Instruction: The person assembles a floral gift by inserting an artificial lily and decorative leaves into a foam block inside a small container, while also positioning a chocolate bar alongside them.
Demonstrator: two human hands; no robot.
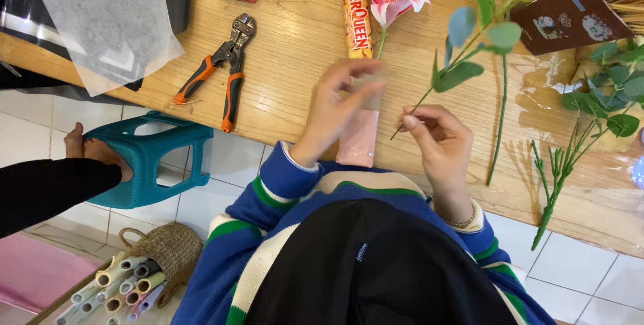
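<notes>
A small clear plastic sleeve (pixel 361 130), pink in its lower part, stands between the two hands over the near edge of the wooden counter (pixel 295 63). The left hand (pixel 333 107) grips it from the left side, fingers curled around its upper part with the thumb near the top edge; the sleeve's lower, pink end hangs down past the wrist toward the striped blue, green and cream sweater cuff. The right hand (pixel 439 140) sits just to the right of the sleeve, apart from it, loosely closed with thumb and forefinger pinched on the bottom end of a thin green eucalyptus stem (pixel 463 57). That stem runs up and to the right from the fingertips, its round leaves lying on the counter. Both forearms reach forward from the body, wrists bent slightly inward toward each other.

A pink lily (pixel 392 0) lies on the counter just beyond the left hand, beside a long orange chocolate bar wrapper (pixel 354 13). Orange-handled bolt cutters (pixel 218 73) lie well to the left. More green stems (pixel 570 157) rest to the right. On the floor at left, another person's hand (pixel 90 150) touches a teal plastic stool (pixel 157 157).
</notes>
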